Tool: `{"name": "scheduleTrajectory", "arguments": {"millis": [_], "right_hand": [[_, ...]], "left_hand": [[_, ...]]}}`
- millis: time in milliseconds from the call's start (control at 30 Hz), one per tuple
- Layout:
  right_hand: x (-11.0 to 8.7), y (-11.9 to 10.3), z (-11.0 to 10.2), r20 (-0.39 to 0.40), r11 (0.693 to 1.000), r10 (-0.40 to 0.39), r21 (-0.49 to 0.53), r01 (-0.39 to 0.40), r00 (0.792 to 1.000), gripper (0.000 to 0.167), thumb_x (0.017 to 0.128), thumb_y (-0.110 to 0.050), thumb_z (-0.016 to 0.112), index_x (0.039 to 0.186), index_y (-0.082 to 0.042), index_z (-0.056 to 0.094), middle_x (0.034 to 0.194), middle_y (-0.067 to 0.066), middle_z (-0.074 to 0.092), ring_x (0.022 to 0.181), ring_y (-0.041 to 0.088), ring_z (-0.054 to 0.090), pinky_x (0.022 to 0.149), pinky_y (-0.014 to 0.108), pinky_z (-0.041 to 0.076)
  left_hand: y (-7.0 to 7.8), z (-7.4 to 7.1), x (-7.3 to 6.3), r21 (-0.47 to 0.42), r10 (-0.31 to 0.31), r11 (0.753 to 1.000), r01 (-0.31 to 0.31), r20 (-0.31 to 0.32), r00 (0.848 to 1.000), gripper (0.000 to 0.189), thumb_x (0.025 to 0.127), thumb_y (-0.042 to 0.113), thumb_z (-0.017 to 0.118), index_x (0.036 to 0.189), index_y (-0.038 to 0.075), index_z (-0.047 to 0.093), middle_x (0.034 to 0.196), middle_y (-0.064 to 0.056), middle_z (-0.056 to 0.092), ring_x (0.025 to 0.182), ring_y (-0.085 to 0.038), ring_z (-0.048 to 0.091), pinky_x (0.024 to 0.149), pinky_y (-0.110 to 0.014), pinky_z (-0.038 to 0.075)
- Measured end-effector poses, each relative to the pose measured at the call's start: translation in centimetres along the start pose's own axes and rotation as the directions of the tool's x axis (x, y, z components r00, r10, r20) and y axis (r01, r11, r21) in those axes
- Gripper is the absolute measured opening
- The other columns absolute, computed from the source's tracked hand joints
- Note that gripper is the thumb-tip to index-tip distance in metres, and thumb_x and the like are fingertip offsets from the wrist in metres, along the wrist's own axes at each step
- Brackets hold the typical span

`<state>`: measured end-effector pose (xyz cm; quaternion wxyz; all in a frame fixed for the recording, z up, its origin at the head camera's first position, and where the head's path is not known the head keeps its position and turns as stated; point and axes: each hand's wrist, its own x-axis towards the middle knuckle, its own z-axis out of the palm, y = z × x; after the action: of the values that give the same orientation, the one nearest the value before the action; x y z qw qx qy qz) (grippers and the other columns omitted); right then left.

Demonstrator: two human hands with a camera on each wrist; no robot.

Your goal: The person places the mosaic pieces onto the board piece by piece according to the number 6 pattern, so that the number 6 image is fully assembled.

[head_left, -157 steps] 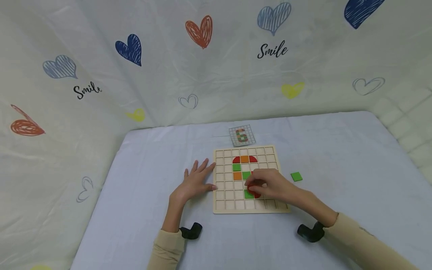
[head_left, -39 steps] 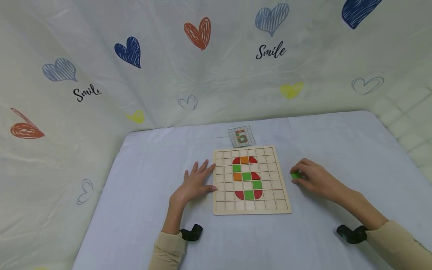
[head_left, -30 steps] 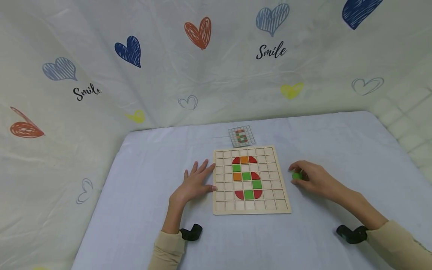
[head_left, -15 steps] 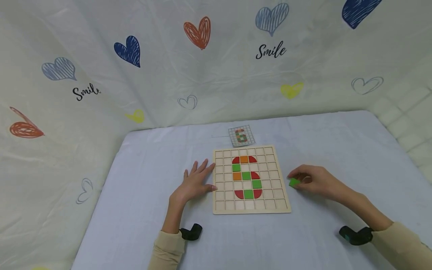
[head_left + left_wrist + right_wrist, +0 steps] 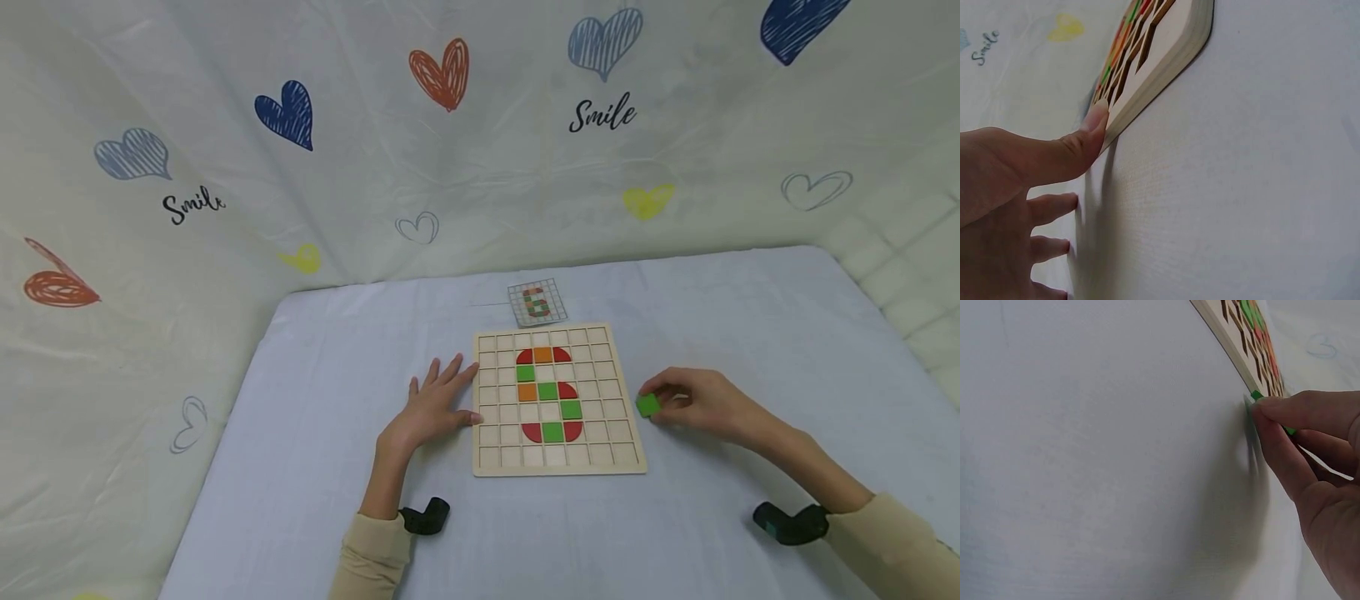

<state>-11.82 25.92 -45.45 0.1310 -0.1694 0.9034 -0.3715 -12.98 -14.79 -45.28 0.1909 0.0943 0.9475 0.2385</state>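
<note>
A wooden grid board (image 5: 510,457) lies on the table, with red, orange and green tiles set in its cells in an S-like shape. My left hand (image 5: 429,410) is spread at the board's left side, thumb and fingertips at its edge; in the left wrist view the thumb (image 5: 1066,156) presses on the rim. Just right of the board, my right hand (image 5: 701,400) pinches a green square tile (image 5: 648,406) between thumb and fingers. The right wrist view shows the tile mostly hidden by the fingertips, close to the board's side.
Behind the board lies a small grid card (image 5: 537,302) printed with a coloured figure. A white cloth covers the table (image 5: 360,333). A curtain (image 5: 480,167) with hearts hangs at the back. Both wrists wear black devices, one at the left cuff (image 5: 426,517).
Earlier the right hand was over the board at a red piece. It then moved right, took the green tile and has drawn it slightly toward the board. The left hand stays put.
</note>
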Motion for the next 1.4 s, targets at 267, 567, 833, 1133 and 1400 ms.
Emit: {"name": "scheduleTrajectory", "arguments": {"millis": [267,567,833,1133,1400], "right_hand": [[0.4,-0.8,0.3,-0.022,1.000,-0.010,0.010,0.010,1.000,0.031,0.083,-0.003,0.080,0.114,-0.006,0.075,0.105,0.001,0.073,0.087,0.006,0.063,0.076,0.019,0.057],[1.3,-2.2,1.2,-0.030,0.994,-0.114,0.001,0.114,0.993,0.029,0.083,-0.011,0.085,0.111,-0.008,0.076,0.102,-0.003,0.074,0.083,0.002,0.063,0.077,0.020,0.056],[2.7,-3.4,2.5,-0.022,0.984,-0.177,-0.026,0.177,0.984,0.030,0.083,-0.009,0.085,0.112,-0.008,0.077,0.102,-0.005,0.074,0.086,0.006,0.064,0.080,0.026,0.059],[4.2,-4.8,4.0,0.007,0.971,-0.240,0.012,0.240,0.971,0.026,0.084,-0.012,0.085,0.109,-0.008,0.079,0.100,-0.002,0.074,0.087,0.015,0.064,0.076,0.024,0.058],[5.5,-6.3,5.5,0.015,0.966,-0.258,0.020,0.258,0.966,0.028,0.084,-0.011,0.086,0.109,-0.002,0.077,0.098,0.001,0.075,0.085,0.015,0.068,0.079,0.029,0.061]], "left_hand": [[0.1,-0.1,-0.1,0.003,-0.001,1.000,0.001,0.005,1.000,0.083,0.090,0.035,0.080,0.161,0.024,0.038,0.173,-0.004,0.019,0.160,-0.039,0.002,0.122,-0.071,0.001],[-0.2,0.2,0.1,0.002,0.003,1.000,-0.003,0.015,1.000,0.084,0.090,0.036,0.079,0.162,0.024,0.036,0.173,-0.003,0.018,0.161,-0.038,0.001,0.123,-0.070,0.001],[-0.1,0.1,0.1,0.004,0.003,1.000,-0.003,0.011,1.000,0.084,0.090,0.036,0.079,0.161,0.024,0.037,0.173,-0.003,0.018,0.161,-0.038,0.001,0.122,-0.071,0.001],[0.0,0.1,0.0,0.003,-0.009,1.000,0.009,0.011,1.000,0.084,0.090,0.036,0.079,0.161,0.025,0.037,0.173,-0.003,0.018,0.161,-0.038,0.001,0.122,-0.070,0.001],[-0.2,0.1,0.0,-0.003,0.008,1.000,-0.008,0.011,1.000,0.084,0.090,0.036,0.079,0.161,0.024,0.037,0.173,-0.004,0.018,0.160,-0.039,0.001,0.122,-0.070,0.001]]}}
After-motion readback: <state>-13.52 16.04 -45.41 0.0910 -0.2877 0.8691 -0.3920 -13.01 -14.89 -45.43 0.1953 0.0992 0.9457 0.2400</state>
